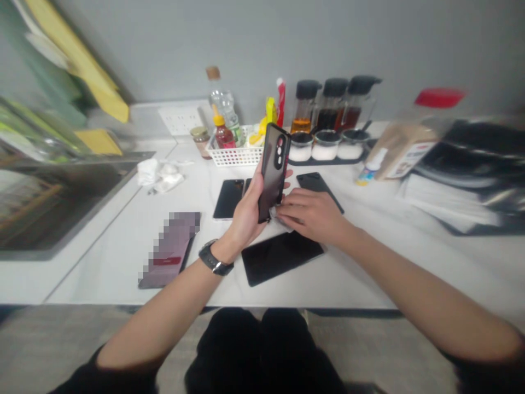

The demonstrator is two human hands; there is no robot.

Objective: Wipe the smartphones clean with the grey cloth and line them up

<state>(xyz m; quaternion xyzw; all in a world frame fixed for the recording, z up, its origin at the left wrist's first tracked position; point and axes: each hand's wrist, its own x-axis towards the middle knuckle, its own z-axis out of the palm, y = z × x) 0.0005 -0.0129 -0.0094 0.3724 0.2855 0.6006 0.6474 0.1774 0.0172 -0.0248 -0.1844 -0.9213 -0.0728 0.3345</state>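
My left hand (249,203), with a dark watch on its wrist, grips a smartphone (272,178) in a dark case, held upright with its camera side facing me. My right hand (309,210) is at the phone's lower edge, fingers pinched on a small white tissue or cloth (283,219) that touches the case; its exact kind is blurred. Below the hands a large black phone (279,256) lies flat on the white counter (353,273). Another dark phone (228,198) lies behind my left hand, and one more (322,189) behind my right hand. A purplish, partly pixelated phone (172,246) lies at the left.
A white basket (238,156) with bottles stands at the back, beside a dark rack of seasoning jars (327,146). Crumpled white tissue (159,174) lies near the sink (61,219) on the left. At right are a red-lidded container (414,142) and dark stacked items (484,158).
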